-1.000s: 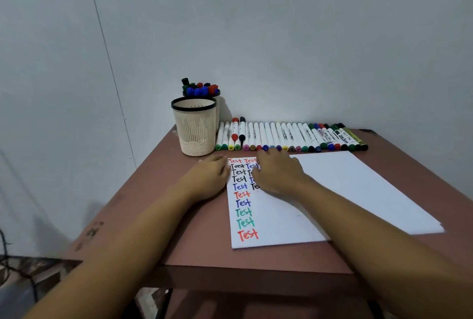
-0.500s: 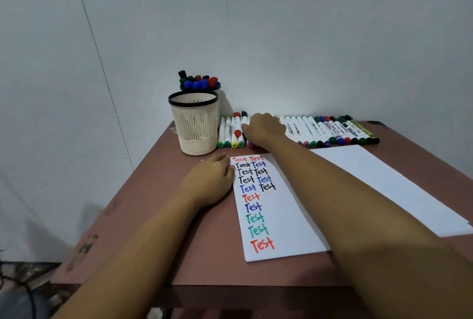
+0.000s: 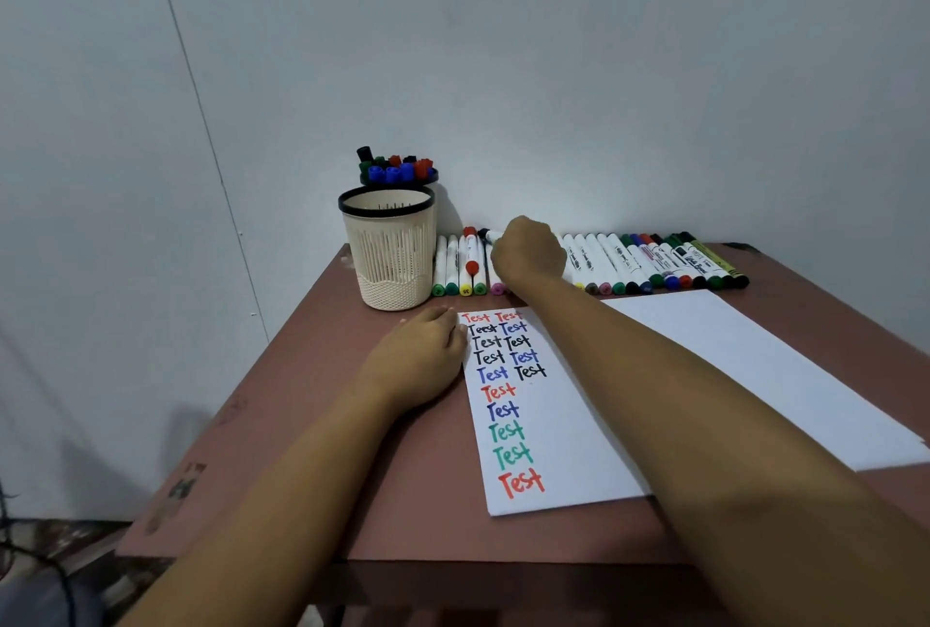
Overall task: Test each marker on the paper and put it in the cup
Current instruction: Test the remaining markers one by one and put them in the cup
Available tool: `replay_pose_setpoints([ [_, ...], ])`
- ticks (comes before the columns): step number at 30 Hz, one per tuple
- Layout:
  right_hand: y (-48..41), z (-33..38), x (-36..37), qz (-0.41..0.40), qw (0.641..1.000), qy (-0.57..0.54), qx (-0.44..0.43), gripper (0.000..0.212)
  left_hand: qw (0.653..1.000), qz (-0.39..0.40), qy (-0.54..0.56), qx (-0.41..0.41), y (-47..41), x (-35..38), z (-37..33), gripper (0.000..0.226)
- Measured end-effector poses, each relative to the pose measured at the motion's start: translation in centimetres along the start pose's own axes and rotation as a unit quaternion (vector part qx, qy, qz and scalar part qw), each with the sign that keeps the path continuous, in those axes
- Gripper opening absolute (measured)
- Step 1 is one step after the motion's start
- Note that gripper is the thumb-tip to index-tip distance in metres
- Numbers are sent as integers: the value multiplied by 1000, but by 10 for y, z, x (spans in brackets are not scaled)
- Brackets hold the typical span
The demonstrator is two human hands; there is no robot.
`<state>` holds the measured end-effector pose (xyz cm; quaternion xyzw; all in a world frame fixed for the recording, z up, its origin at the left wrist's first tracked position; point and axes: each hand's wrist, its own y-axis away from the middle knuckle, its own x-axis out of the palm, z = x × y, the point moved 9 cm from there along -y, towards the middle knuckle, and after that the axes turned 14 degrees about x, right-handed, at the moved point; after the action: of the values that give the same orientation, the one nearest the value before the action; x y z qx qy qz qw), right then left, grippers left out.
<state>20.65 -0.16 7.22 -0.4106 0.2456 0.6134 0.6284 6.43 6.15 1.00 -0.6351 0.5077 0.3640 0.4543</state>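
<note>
Right hand (image 3: 528, 251) is at the far marker row (image 3: 654, 264), fingers curled round a black-capped marker (image 3: 484, 234); the forearm crosses the paper (image 3: 558, 430) and hides part of the row. Left hand (image 3: 422, 355) lies flat, fingers straight, touching the paper's left edge. Cream slotted plastic cup (image 3: 390, 254), black rim, stands far left. Second cup (image 3: 400, 178) behind it is packed with markers. Matte reddish-brown table (image 3: 352, 450).

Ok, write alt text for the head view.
A person's right hand grips a black-capped marker in the row of markers by the wall; the left hand rests at the edge of a paper bearing coloured "Test" words. A cream mesh cup stands nearby.
</note>
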Motion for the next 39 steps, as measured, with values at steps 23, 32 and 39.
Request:
replay_pose_setpoints([
  [23, 104, -89, -58, 191, 829, -523, 57, 27, 950, -190, -135, 209, 19, -36, -69, 40],
  [32, 106, -80, -39, 252, 818, -515, 46, 21, 967, -161, -56, 191, 17, -29, -71, 23],
  [39, 103, -77, -43, 233, 822, -518, 24, 28, 961, -186, -88, 186, 16, -31, -68, 36],
])
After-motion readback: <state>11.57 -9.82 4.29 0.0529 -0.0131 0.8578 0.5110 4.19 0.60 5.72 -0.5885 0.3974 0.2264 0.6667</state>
